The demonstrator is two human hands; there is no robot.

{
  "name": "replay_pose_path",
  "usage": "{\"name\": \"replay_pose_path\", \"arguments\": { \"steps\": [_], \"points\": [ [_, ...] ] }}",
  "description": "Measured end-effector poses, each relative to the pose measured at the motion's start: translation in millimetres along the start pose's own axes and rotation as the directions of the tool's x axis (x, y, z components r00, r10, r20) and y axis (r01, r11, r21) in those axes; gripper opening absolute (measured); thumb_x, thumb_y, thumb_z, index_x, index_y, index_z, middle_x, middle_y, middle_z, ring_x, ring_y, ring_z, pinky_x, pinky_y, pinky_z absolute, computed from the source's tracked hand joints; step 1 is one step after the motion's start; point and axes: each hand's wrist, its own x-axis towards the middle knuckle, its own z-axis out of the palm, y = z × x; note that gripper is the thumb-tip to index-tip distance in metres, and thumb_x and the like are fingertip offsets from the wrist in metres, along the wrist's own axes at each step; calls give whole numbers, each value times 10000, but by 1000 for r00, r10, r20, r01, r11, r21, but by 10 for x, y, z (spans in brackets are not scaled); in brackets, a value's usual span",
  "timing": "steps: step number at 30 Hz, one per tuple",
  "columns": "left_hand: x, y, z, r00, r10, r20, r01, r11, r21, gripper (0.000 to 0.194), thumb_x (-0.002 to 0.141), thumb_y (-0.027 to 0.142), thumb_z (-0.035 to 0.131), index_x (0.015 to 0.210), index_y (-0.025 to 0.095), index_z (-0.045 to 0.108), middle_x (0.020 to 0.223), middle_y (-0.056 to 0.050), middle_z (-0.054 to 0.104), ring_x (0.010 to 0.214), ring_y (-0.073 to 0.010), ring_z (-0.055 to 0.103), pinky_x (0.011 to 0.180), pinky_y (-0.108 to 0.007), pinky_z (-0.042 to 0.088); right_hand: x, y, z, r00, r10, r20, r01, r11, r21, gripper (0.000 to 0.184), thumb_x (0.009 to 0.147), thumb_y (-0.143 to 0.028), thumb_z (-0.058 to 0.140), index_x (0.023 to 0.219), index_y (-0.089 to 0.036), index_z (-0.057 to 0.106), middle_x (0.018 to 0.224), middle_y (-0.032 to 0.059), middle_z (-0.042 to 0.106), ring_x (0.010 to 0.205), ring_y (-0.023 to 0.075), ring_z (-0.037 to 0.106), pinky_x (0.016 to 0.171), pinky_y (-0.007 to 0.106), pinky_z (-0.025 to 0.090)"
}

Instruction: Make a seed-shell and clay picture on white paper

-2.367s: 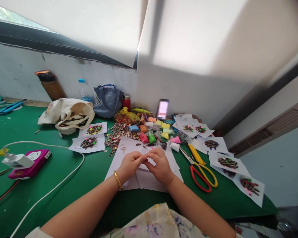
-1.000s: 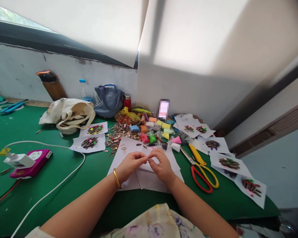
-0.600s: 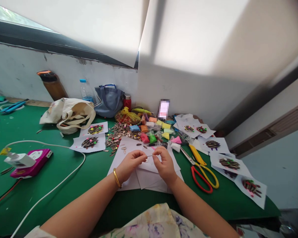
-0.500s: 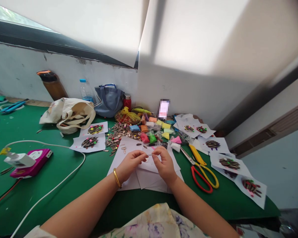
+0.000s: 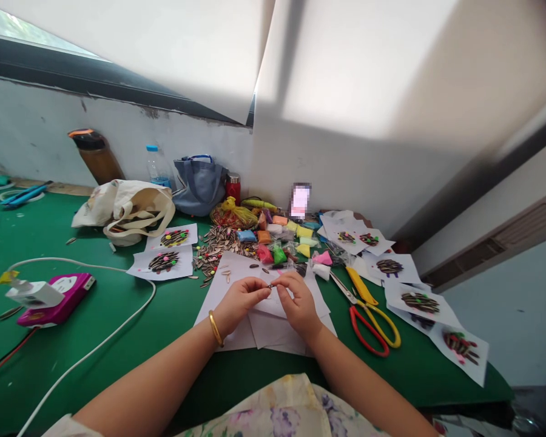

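Observation:
My left hand [image 5: 243,300], with a gold bangle at the wrist, pinches a small dark piece [image 5: 270,286] between thumb and fingertips. From the other side, the fingertips of my right hand [image 5: 298,303] close on the same piece; it is too small to tell what it is made of. Both hands hover over overlapping white paper sheets [image 5: 266,331]. A few loose sunflower seeds [image 5: 226,276] lie on the paper to the left. Beyond the fingers spreads a pile of sunflower seeds [image 5: 221,240] beside bagged lumps of coloured clay [image 5: 264,252].
Scissors [image 5: 373,321] and a yellow cutter [image 5: 361,285] lie to the right. Papers with seed pictures [image 5: 421,301] line the table's right edge; more [image 5: 164,262] lie left. A white cable [image 5: 118,328] crosses the green table [image 5: 155,352]. A phone [image 5: 300,200] leans against the wall.
The fingertips of both hands have come closer together. A thin dark strand that stretched between them now shows as a short, bunched piece.

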Motion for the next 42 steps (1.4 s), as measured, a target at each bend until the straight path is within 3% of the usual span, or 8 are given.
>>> {"name": "replay_pose_path", "arguments": {
  "steps": [14,19,26,32,37,42],
  "points": [
    [-15,13,14,999,46,25,-47,997,64,321,754,468,685,788,149,670,735,-5,628,712,-137,534,688,-256,403,5,6,37,1000,-7,29,7,1000,-7,74,850,-243,636,897,-235,693,907,43,621,908,206,568,851,376,465],
    [-2,1,5,1000,29,1,-29,998,54,316,726,468,705,753,156,662,701,-3,631,668,-134,522,651,-251,394,-2,15,37,1000,12,4,-13,999,38,72,884,-258,617,871,-231,683,881,41,616,888,198,572,829,364,468],
    [5,-12,1,1000,17,2,-17,999,48,295,708,428,736,823,157,720,806,-36,690,755,-160,565,716,-269,423,1,-22,54,1000,15,22,-16,998,53,72,881,-237,607,868,-228,677,870,37,614,874,193,570,818,356,467],
    [9,-17,1,999,42,-24,-43,999,-34,324,650,410,789,735,160,601,695,25,565,653,-112,481,638,-238,389,-2,-4,45,998,52,-31,-49,996,79,65,879,-241,598,876,-227,662,873,32,602,872,188,564,829,353,462],
    [1,-8,-9,993,119,3,-119,987,112,314,753,449,690,721,169,550,686,27,516,649,-117,459,621,-236,381,0,8,45,997,68,-28,-65,993,96,82,885,-250,585,866,-220,658,873,34,600,865,185,563,812,343,465],
    [5,-22,-11,983,165,74,-180,935,306,270,859,414,545,770,172,625,730,-18,611,723,-161,553,704,-279,446,6,-4,41,997,71,-22,-69,994,89,128,908,-272,553,878,-216,665,867,40,604,861,187,567,798,344,473]
  ]
}}
